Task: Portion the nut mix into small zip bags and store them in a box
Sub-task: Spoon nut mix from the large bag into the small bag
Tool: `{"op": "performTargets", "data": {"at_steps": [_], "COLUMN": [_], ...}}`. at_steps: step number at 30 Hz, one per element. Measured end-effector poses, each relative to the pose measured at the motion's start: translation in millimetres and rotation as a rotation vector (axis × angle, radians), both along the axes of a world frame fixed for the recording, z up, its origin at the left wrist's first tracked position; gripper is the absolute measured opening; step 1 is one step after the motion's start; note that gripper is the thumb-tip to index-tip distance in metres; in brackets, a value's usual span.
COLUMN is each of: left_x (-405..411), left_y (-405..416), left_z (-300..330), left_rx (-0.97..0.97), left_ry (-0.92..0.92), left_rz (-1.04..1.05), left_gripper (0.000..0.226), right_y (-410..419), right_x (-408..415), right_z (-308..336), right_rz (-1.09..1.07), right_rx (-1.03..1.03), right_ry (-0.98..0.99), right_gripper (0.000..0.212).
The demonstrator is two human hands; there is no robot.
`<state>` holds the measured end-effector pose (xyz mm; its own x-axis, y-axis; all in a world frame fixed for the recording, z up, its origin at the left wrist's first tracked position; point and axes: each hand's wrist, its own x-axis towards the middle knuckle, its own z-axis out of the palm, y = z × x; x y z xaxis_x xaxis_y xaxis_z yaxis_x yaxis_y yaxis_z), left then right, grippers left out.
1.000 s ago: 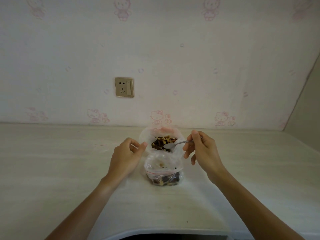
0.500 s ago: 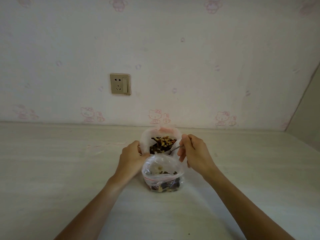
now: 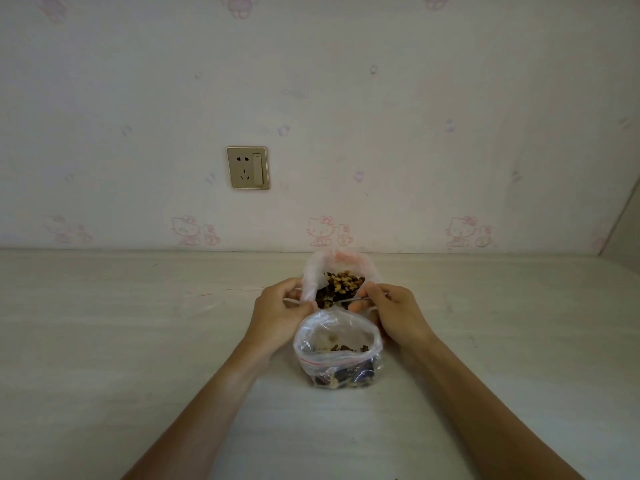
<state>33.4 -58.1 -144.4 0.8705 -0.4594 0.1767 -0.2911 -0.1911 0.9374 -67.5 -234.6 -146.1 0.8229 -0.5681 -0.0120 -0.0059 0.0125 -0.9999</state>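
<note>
Pale desk [image 3: 138, 341] against cartoon-print wallpaper, socket [image 3: 248, 167] at 11 o'clock. Since a second ago both hands drew in closer; the spoon [image 3: 341, 301] now digs into the nut mix [image 3: 341, 285] in the big bag [image 3: 313, 271]. Right hand [image 3: 394, 317] grip pinches the spoon handle; left hand [image 3: 277, 317] grip pinches the big bag's rim. The small zip bag [image 3: 337, 348], part-filled, stands open just at 6 o'clock of it. Likely another scoop loading; no box visible.
</note>
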Motion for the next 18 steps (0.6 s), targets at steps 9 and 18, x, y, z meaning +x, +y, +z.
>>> {"op": "performTargets", "data": {"at_steps": [9,18], "left_x": [-2,0], "left_y": [-2,4], "left_z": [0,0], "left_rx": [-0.111,-0.162], "left_ry": [0.064,0.072], "left_rz": [0.015,0.122], "left_gripper": [0.02,0.016], "right_y": [-7,-3], "right_x": [0,-10], "right_z": [-5,5], "right_rz": [-0.049,-0.106], "right_rx": [0.139,0.269], "right_ry": [-0.062,-0.085], "right_gripper": [0.041,0.038]}}
